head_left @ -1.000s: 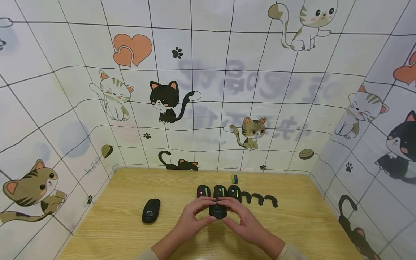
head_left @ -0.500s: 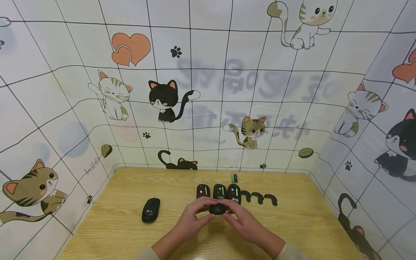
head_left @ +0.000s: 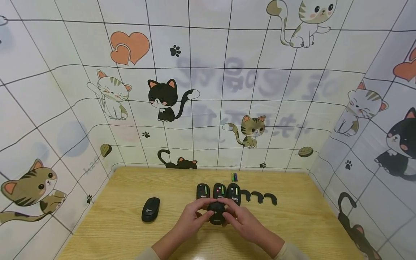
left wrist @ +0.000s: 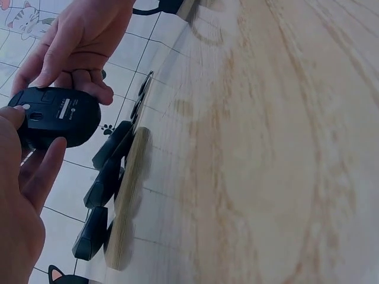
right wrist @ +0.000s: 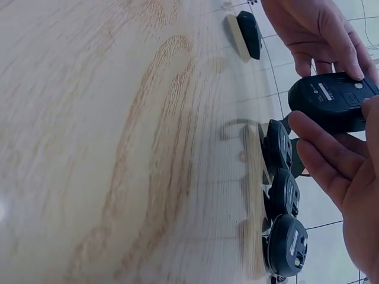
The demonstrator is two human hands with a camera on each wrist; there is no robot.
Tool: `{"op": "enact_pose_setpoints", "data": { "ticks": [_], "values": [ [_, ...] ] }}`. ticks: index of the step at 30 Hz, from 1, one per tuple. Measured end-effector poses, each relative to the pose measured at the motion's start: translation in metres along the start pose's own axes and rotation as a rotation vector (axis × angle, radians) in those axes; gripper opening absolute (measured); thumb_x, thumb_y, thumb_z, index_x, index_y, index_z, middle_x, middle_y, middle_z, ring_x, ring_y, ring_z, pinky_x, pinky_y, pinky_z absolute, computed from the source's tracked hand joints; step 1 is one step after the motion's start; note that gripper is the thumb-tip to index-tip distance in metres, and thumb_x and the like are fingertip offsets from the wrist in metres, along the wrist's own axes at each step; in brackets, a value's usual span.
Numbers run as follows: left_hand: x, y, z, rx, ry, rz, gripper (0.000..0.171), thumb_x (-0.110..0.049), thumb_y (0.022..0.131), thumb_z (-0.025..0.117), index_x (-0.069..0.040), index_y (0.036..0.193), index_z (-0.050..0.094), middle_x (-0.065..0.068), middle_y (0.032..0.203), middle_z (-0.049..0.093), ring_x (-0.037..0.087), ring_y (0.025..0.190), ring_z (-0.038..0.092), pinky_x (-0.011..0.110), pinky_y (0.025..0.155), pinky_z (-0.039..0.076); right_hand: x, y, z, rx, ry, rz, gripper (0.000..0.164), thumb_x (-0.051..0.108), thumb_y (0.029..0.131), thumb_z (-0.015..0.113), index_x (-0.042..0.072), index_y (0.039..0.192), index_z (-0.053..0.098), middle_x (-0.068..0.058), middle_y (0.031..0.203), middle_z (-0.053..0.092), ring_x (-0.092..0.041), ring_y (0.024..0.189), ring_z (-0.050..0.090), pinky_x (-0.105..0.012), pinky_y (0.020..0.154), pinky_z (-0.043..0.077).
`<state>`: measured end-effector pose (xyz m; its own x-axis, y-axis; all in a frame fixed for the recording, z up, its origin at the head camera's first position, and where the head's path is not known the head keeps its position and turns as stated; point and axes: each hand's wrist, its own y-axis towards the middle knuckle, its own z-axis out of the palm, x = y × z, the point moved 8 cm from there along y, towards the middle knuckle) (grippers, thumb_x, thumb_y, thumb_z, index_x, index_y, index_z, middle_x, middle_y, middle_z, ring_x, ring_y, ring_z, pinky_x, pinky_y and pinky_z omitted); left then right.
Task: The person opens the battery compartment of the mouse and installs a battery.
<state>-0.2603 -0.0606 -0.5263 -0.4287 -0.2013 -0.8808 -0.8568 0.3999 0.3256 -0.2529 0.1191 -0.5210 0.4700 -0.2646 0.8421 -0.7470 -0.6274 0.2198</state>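
Note:
Between both hands, over the near middle of the table, is a black computer mouse (head_left: 217, 213). Its underside, with a white label and a sensor window (left wrist: 37, 116), faces up toward the head camera. The left hand (head_left: 192, 219) grips its left side, thumb on the underside. On the other side the right hand (head_left: 243, 221) holds it the same way, with some fingers (right wrist: 323, 151) spread along its edge. Just beyond the hands lie three more black mice (head_left: 203, 190), bottoms up, each with a green battery showing. A red light glows on the middle mouse (head_left: 219, 190).
Three curved black covers (head_left: 258, 197) lie in a row to the right of the mice. Two small batteries (head_left: 234, 177) rest near the table's back edge. Another black mouse (head_left: 151, 209), top up, sits on the left of the wooden table (head_left: 107, 231). A cat-patterned sheet hangs behind.
The held mouse has been tipped, so its underside now faces the head camera. Both thumbs have moved onto it. The red light has gone from the left mouse and shows on the middle one.

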Motion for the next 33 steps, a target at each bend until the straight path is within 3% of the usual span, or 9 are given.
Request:
{"op": "enact_pose_setpoints", "data": {
  "ticks": [5,12,18,22,26,33],
  "values": [
    [0.003,0.001,0.001,0.008,-0.024,-0.036,0.038,-0.021,0.110,0.070,-0.027,0.147,0.069,0.002,0.130,0.073,0.016,0.107,0.073,0.031,0.075,0.067,-0.002,0.000,0.002,-0.012,0.078,0.018,0.046,0.017,0.119,0.051,0.020,0.165,0.042,-0.020,0.121,0.079,-0.032,0.083,0.082,-0.044,0.082,0.069],
    [0.006,0.000,0.004,0.027,-0.077,-0.091,0.038,-0.024,0.114,0.065,-0.028,0.151,0.066,0.006,0.134,0.071,0.016,0.106,0.073,0.031,0.073,0.067,-0.004,-0.001,0.004,-0.030,0.190,0.110,0.050,0.017,0.120,0.050,0.018,0.168,0.038,-0.016,0.110,0.082,-0.043,0.079,0.079,-0.040,0.083,0.068],
    [0.007,0.001,0.006,0.046,-0.129,-0.112,0.043,-0.021,0.113,0.068,-0.027,0.155,0.063,0.009,0.137,0.070,0.017,0.105,0.075,0.031,0.075,0.067,-0.008,-0.001,0.005,-0.041,0.267,0.167,0.050,0.018,0.120,0.051,0.017,0.168,0.039,-0.013,0.102,0.082,-0.040,0.078,0.080,-0.037,0.085,0.067],
    [0.010,0.001,0.008,0.063,-0.186,-0.145,0.048,-0.017,0.110,0.071,-0.027,0.156,0.062,0.011,0.138,0.068,0.023,0.108,0.073,0.034,0.074,0.068,-0.009,-0.001,0.004,-0.054,0.314,0.189,0.049,0.018,0.119,0.052,0.015,0.166,0.040,-0.016,0.107,0.081,-0.041,0.077,0.079,-0.039,0.085,0.068],
    [0.014,0.000,0.010,0.075,-0.237,-0.189,0.047,-0.016,0.110,0.072,-0.028,0.154,0.063,0.012,0.138,0.066,0.029,0.112,0.072,0.038,0.072,0.069,-0.008,0.000,0.003,-0.076,0.284,0.201,0.046,0.014,0.118,0.055,0.016,0.163,0.045,-0.019,0.116,0.076,-0.036,0.079,0.079,-0.043,0.080,0.069],
    [0.020,-0.001,0.014,0.095,-0.289,-0.222,0.045,-0.013,0.109,0.072,-0.025,0.151,0.064,0.013,0.130,0.062,0.027,0.103,0.073,0.040,0.068,0.068,-0.007,0.000,-0.001,-0.108,0.214,0.188,0.045,0.004,0.111,0.063,0.015,0.154,0.053,-0.021,0.119,0.062,-0.023,0.089,0.079,-0.039,0.081,0.068]
  ]
}}
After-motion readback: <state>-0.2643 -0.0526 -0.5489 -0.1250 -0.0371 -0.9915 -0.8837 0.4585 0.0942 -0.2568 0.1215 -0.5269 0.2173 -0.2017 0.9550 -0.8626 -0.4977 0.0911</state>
